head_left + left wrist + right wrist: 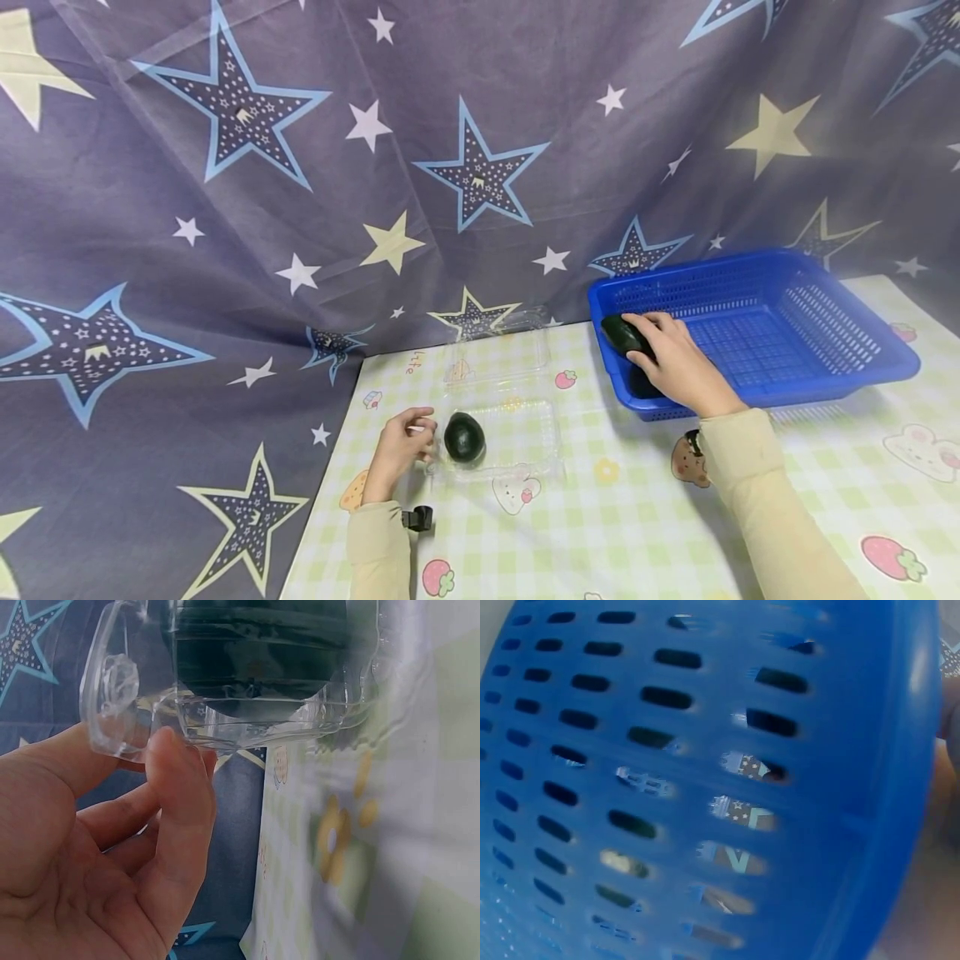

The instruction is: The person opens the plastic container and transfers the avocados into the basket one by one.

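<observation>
My left hand [400, 450] is pinching the clear tray [517, 433] steady; my right hand [672, 360] is curling around 1 avocado [625, 335] at the basket's [825, 367] near-left corner.

1. Open checked table [645, 517] stretches between the clear plastic clamshell [525, 433] and the blue basket [825, 333].
2. The basket's raised wall blocks a low approach from the side.
3. The star-printed backdrop [450, 167] closes off the table's far edge.
</observation>
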The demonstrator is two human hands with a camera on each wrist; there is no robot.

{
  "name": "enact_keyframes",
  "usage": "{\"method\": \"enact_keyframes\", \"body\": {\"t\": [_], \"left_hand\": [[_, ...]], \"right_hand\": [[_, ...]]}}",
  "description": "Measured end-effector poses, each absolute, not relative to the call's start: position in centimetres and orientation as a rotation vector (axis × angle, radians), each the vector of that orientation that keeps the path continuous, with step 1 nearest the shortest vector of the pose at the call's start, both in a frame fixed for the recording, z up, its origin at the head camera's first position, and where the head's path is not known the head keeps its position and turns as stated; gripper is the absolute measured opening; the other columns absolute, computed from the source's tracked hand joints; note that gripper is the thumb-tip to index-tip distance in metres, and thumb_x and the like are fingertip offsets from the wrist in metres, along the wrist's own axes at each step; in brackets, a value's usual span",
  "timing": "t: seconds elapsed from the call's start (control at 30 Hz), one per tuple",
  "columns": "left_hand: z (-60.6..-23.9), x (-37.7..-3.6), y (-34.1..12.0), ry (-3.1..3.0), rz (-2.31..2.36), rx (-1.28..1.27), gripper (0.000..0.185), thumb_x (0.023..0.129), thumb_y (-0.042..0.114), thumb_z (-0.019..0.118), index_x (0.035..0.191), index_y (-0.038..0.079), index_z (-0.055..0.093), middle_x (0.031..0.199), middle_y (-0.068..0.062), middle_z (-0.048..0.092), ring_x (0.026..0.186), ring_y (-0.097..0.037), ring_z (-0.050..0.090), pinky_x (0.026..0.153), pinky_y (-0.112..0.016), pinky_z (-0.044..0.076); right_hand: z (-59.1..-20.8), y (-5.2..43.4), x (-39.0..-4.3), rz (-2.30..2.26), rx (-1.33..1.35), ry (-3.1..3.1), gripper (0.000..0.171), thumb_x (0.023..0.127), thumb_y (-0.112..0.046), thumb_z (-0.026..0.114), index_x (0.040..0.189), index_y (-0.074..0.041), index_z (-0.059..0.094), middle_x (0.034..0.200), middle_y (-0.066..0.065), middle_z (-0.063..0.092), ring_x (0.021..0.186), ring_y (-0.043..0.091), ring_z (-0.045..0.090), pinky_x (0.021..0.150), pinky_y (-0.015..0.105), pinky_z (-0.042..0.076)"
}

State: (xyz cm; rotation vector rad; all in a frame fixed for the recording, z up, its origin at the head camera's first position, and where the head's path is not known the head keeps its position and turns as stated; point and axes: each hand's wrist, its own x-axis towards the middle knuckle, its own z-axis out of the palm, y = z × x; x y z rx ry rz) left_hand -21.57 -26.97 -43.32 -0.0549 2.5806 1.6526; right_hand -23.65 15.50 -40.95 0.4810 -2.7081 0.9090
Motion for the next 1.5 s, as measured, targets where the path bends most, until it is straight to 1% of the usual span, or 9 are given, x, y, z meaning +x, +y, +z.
{"method": "enact_keyframes", "body": {"t": [0.33,0.5,0.7,1.0,1.17,1.23,1.3,1.4,1.5], "left_hand": [[-43.4,-21.7,-27.2,2.575,1.659,-0.046,0.038,0.092,-0.004,0.058,0.129,-0.009,0.057,0.111,-0.032,0.061,0.072,-0.035,0.065,0.058,-0.040,0.062],[-44.8,-22.5,-27.8,2.568,1.662,-0.059,0.040,0.092,-0.005,0.056,0.132,-0.010,0.055,0.112,-0.032,0.060,0.071,-0.032,0.065,0.058,-0.041,0.061],[-46.2,-23.1,-28.4,2.590,1.665,-0.080,0.041,0.092,-0.004,0.057,0.133,-0.007,0.055,0.112,-0.027,0.061,0.070,-0.026,0.064,0.053,-0.033,0.060],[-46.4,-23.4,-28.4,2.610,1.659,-0.071,0.041,0.090,-0.006,0.056,0.131,-0.006,0.058,0.111,-0.027,0.062,0.071,-0.032,0.066,0.051,-0.027,0.058],[-46.5,-23.5,-28.4,2.619,1.650,-0.083,0.043,0.088,-0.006,0.055,0.131,-0.005,0.059,0.111,-0.027,0.062,0.072,-0.033,0.066,0.052,-0.029,0.058],[-46.5,-23.5,-28.4,2.625,1.643,-0.080,0.044,0.087,-0.006,0.055,0.131,-0.005,0.059,0.111,-0.027,0.062,0.072,-0.034,0.066,0.052,-0.030,0.059],[-46.4,-23.5,-28.4,2.622,1.640,-0.081,0.045,0.087,-0.006,0.055,0.132,-0.005,0.058,0.112,-0.028,0.062,0.074,-0.035,0.066,0.052,-0.030,0.059],[-46.5,-23.5,-28.4,2.618,1.642,-0.084,0.046,0.086,-0.006,0.055,0.132,-0.005,0.058,0.112,-0.028,0.062,0.075,-0.037,0.066,0.051,-0.027,0.058],[-46.6,-23.5,-28.5,2.616,1.642,-0.087,0.046,0.086,-0.006,0.055,0.132,-0.006,0.058,0.112,-0.028,0.062,0.076,-0.037,0.066,0.051,-0.026,0.057]], "right_hand": [[-41.7,15.5,-23.9,0.906,0.406,-2.785,0.056,0.100,-0.013,0.058,0.151,-0.003,0.037,0.139,0.036,0.038,0.124,0.051,0.037,0.094,0.069,0.043],[-41.9,15.3,-24.0,0.906,0.371,-2.792,0.056,0.100,-0.013,0.058,0.150,-0.002,0.037,0.140,0.037,0.037,0.124,0.053,0.036,0.093,0.069,0.044],[-41.9,14.8,-24.4,0.896,0.358,-2.828,0.059,0.100,-0.014,0.058,0.152,-0.001,0.034,0.142,0.038,0.035,0.126,0.055,0.034,0.095,0.069,0.043],[-42.6,14.8,-25.3,0.894,0.315,-2.960,0.066,0.100,-0.017,0.057,0.155,0.002,0.024,0.146,0.041,0.027,0.131,0.059,0.027,0.096,0.071,0.041],[-42.7,14.9,-25.5,0.925,0.285,-3.004,0.070,0.101,-0.021,0.055,0.156,0.003,0.019,0.151,0.041,0.020,0.134,0.060,0.021,0.100,0.074,0.036],[-42.6,14.9,-25.5,0.914,0.282,-3.026,0.070,0.101,-0.022,0.056,0.155,0.004,0.021,0.151,0.041,0.020,0.135,0.061,0.021,0.103,0.074,0.033],[-42.6,14.9,-25.5,0.884,0.292,-3.051,0.067,0.100,-0.023,0.058,0.153,0.006,0.027,0.151,0.041,0.022,0.134,0.061,0.022,0.104,0.074,0.033],[-42.5,14.9,-25.5,0.835,0.319,-3.078,0.062,0.099,-0.025,0.059,0.148,0.008,0.037,0.149,0.039,0.028,0.133,0.059,0.027,0.104,0.072,0.035],[-42.5,14.8,-25.5,0.813,0.341,-3.084,0.060,0.099,-0.025,0.059,0.145,0.008,0.041,0.147,0.037,0.032,0.133,0.058,0.030,0.103,0.071,0.037]]}}
